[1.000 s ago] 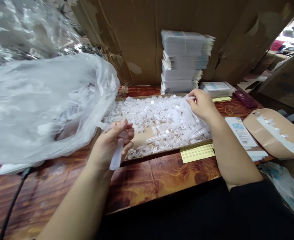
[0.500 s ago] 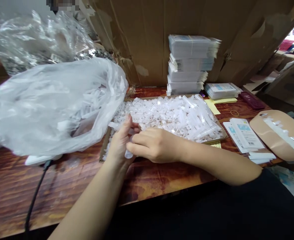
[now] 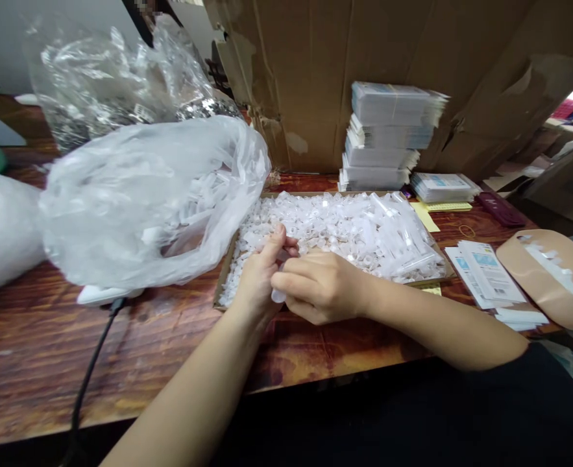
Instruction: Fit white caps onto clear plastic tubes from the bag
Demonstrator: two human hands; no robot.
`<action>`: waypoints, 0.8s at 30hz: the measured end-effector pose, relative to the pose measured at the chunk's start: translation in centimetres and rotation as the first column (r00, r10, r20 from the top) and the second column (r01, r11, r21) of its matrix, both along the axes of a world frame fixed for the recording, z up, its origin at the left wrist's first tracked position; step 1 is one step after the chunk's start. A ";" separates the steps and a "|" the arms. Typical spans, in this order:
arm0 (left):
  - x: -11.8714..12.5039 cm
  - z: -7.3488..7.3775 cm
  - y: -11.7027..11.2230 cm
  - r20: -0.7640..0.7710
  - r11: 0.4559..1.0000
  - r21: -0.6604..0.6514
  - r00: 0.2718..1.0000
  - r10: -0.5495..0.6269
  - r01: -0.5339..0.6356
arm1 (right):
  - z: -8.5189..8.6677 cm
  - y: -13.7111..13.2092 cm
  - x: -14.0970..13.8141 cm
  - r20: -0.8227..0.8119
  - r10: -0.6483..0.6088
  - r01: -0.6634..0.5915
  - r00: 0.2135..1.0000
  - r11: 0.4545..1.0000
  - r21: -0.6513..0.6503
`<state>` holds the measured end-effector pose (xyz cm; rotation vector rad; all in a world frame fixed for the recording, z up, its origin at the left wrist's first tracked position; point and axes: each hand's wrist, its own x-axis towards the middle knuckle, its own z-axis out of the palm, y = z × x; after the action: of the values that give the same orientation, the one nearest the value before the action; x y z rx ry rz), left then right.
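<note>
My left hand (image 3: 261, 269) is closed around a small translucent plastic tube (image 3: 278, 296), whose rounded end shows below the fingers. Against it, my right hand (image 3: 318, 285) is closed too, thumb and fingers pinched at the same piece; their tips are partly hidden. Both hands are together over the near edge of a shallow cardboard tray (image 3: 222, 285). Heaped in that tray are small white plastic caps (image 3: 310, 224), with longer clear tubes (image 3: 398, 240) lying at its right side.
To the left a plastic bag (image 3: 106, 207) of white pieces lies open, a black cable (image 3: 91, 370) near it. Behind the tray rise stacked printed cards (image 3: 388, 139) and a large cardboard sheet (image 3: 305, 78). Loose cards (image 3: 485, 272) and a beige curved container (image 3: 549, 279) are at right.
The view has turned left, so the whole scene sits farther right. My hands stay joined at the plastic tube, with only a slight shift of the right fingers.
</note>
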<state>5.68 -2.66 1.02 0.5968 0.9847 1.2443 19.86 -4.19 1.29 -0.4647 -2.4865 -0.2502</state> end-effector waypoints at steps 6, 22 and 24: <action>0.0 1.1 -0.5 0.116 0.990 -0.065 0.986 -0.118 0.126 | 2.3 1.1 0.9 0.188 0.000 -0.020 0.982 0.994 0.105; -2.8 0.4 2.4 -0.166 0.914 0.320 0.936 0.312 -0.248 | 0.2 6.6 0.1 0.275 -0.231 0.341 0.933 0.811 -0.476; -2.9 0.1 2.6 -0.175 0.910 0.323 0.928 0.329 -0.261 | -0.5 7.4 -1.5 0.279 -0.249 0.358 0.927 0.807 -0.470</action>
<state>2.78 -0.07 1.16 0.8595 1.1176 1.6406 18.33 3.20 0.76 -1.1213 -2.6573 0.2766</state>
